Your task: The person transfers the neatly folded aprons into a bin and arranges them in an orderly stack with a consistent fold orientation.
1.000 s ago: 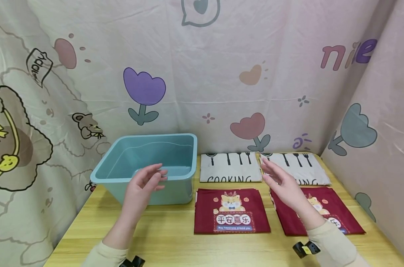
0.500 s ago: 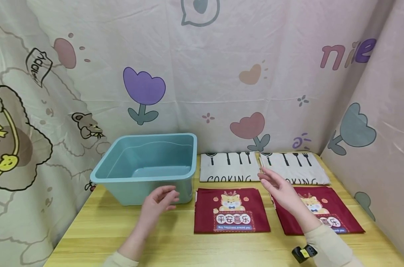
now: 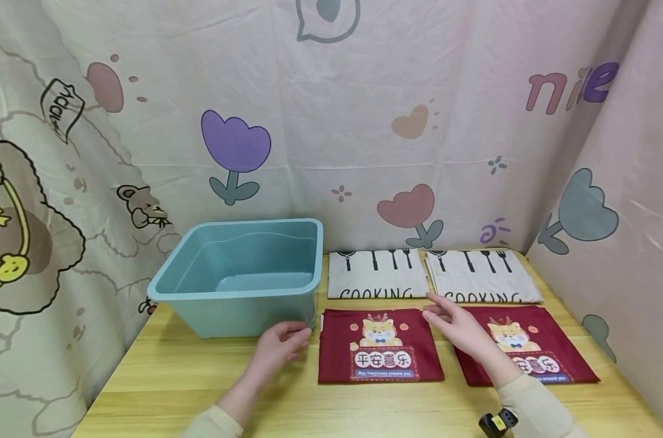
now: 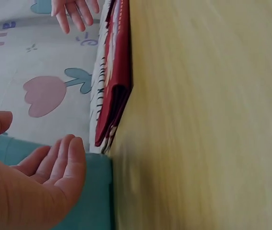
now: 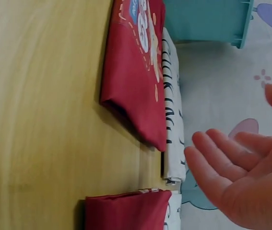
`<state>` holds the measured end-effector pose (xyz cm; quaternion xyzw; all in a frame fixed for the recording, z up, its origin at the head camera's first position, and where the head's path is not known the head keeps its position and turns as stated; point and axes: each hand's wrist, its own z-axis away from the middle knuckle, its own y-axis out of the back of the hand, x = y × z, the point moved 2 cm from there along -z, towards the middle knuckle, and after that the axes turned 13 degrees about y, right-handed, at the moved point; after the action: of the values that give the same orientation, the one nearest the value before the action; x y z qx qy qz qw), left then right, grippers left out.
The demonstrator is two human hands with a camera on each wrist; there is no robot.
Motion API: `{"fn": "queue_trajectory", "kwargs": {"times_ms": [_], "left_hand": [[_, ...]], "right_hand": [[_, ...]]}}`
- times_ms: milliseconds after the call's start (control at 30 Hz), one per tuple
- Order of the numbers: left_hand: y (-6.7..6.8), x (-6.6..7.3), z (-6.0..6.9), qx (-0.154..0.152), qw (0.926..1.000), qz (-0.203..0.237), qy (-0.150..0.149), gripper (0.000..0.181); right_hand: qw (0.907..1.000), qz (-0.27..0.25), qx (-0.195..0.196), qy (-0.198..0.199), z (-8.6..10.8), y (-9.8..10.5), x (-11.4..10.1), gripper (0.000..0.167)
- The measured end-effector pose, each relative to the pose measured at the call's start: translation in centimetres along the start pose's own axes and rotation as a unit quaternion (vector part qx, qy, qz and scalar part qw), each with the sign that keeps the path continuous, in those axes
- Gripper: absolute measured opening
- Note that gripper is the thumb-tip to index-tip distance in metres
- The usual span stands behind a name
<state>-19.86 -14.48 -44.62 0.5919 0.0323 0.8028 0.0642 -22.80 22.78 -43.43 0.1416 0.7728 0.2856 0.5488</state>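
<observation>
**Both hands empty beside a soft red cloth**

Your left hand (image 3: pixel 281 348) is just off the left edge of the left-hand folded red cloth (image 3: pixel 381 365), and your right hand (image 3: pixel 461 331) is raised near its far right corner. Neither hand holds anything: on each, the fingers lie close together in a loose bend, with the thumb well apart. The cloth lies flat on the tabletop (image 3: pixel 298 413), in front of a folded white cloth (image 3: pixel 378 277).

Expect it to feel light and limp, hard to damage but quick to sag or unfold (how slippery it is, you can't tell from here). Its left end shows separate layers in the left wrist view, so take both side edges, fingers beneath and thumbs on top, catching every layer.

Mind the left side: the teal bin (image 3: pixel 244 316) has its near right corner just beside the cloth. On the right, a gap separates it from the second red cloth (image 3: pixel 569 350), and the white cloth sits close behind. Your roomiest side is the near one, where bare wood runs toward you.
</observation>
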Motion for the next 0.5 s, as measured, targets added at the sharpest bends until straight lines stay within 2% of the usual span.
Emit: {"fn": "queue_trajectory", "kwargs": {"times_ms": [100,333,500], "left_hand": [[-0.3,-0.3,-0.3,-0.010,0.9999,-0.002,0.005,0.051],[-0.9,-0.4,-0.5,-0.035,0.9989,-0.009,0.031,0.060],[-1.4,-0.4,-0.6,-0.050,0.9973,-0.021,0.049,0.073]], "right_hand": [[0.9998,0.008,-0.012,-0.017,0.2,-0.1,0.4,0.064],[0.9934,-0.070,-0.037,-0.083,0.6,-0.3,1.1,0.068],[0.9912,-0.073,-0.040,-0.103,0.6,-0.6,1.4,0.067]]}}
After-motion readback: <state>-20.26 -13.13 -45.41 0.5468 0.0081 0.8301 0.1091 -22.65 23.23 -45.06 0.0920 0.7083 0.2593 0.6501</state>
